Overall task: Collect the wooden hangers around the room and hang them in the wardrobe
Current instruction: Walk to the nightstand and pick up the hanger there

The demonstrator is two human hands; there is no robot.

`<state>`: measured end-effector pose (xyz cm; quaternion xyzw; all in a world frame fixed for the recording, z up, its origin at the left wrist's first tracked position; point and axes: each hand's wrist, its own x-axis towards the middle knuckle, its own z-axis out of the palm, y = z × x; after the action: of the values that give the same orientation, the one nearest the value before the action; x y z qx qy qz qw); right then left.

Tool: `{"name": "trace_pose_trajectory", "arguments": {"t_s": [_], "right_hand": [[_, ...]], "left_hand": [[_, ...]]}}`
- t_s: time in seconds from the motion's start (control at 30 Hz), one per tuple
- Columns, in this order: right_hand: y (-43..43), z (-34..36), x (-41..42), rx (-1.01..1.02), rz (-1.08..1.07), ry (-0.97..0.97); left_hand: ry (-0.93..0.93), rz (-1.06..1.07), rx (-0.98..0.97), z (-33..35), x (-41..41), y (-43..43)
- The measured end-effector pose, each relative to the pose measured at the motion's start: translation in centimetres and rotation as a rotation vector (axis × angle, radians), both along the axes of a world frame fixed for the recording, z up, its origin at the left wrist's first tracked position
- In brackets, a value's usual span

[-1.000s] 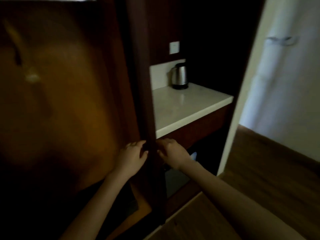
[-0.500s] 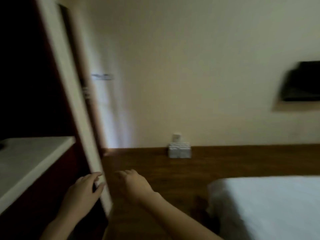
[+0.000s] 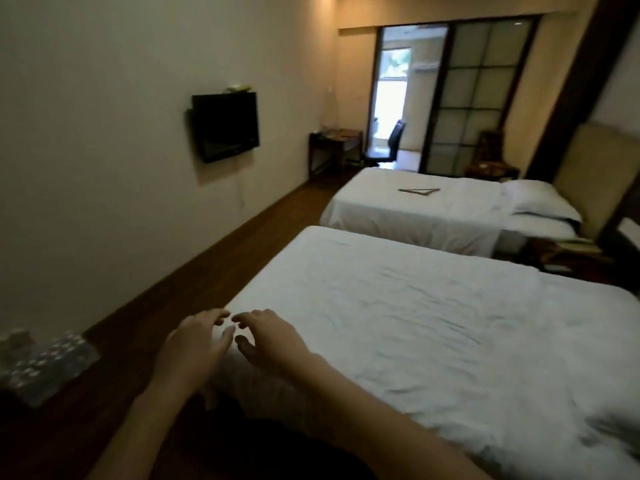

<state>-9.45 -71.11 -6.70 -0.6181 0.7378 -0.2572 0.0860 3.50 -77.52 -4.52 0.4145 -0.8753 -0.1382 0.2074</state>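
far hanger [image 3: 418, 192] small, blurred | floor pack [image 3: 41, 362] blurred (contents unclear)

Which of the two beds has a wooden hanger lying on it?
The far bed, by the sliding door: a wooden hanger lies flat on its sheet. The near bed shows only rumpled white sheet.

We have turned from the wardrobe to the room: two beds now lie beyond our fingertips [image 3: 227, 332], a wooden hanger [image 3: 419, 191] on the far bed [image 3: 460, 206].

Dim room, daylight glaring through the far doorway [image 3: 389, 98], warm ceiling glow top centre, edges bending wide-angle, water bottles [image 3: 41, 362] smeared at lower left.
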Motion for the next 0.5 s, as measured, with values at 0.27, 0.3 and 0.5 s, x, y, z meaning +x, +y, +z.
{"name": "trace_pose_trajectory", "arguments": {"t_s": [0.27, 0.3, 0.5], "right_hand": [[15.6, -1.9, -8.2, -0.051, -0.623, -0.062], [17.7, -2.0, -8.8, -0.060, -0.695, -0.066], [26.4, -2.4, -11.3, -0.066, -0.957, -0.080]], "left_hand": [[0.035, -0.529, 0.089, -2.8, -14.0, 9.7], [0.036, -0.592, 0.092, -3.0, -15.4, 11.3], [0.035, -0.847, 0.094, -3.2, -21.1, 18.8]]}}
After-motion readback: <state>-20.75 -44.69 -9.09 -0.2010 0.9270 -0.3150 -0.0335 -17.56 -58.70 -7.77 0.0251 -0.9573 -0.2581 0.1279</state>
